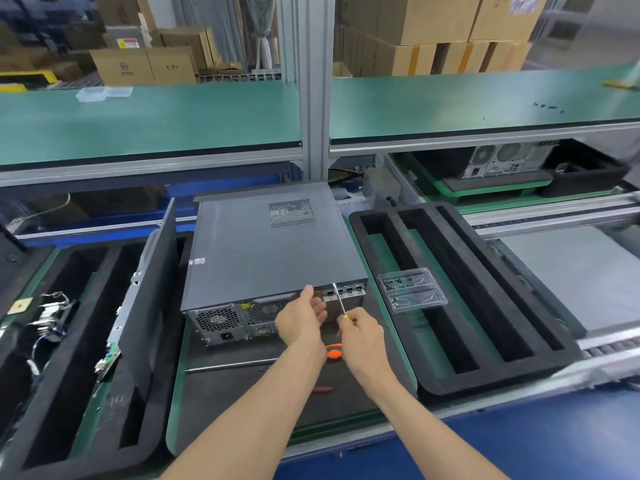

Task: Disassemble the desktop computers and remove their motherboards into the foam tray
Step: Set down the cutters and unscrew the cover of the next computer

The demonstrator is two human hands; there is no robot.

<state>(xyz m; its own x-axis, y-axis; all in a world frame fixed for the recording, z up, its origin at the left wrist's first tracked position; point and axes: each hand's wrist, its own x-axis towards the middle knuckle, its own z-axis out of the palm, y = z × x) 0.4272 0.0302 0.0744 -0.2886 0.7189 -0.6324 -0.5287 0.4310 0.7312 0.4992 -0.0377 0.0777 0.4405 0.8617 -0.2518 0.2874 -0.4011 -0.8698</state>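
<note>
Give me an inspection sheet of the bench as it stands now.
Surface: black mat under the case.
Job's things: closed computer case lying flat, rear facing the person; slotted foam tray beside it.
Clutter: clear plastic screw box on the tray; orange tool on the mat.
Grips: left hand touches the case's rear edge; right hand holds a screwdriver against it.
Cables: loose wire bundle, far left.
Surroundings: cardboard boxes behind; second computer on the far line.

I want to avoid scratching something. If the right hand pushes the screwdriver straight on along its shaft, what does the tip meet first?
Most likely the rear panel of the computer case, near the top edge, where the right hand aims the screwdriver. Depth is unclear; the tip may already touch.
</note>
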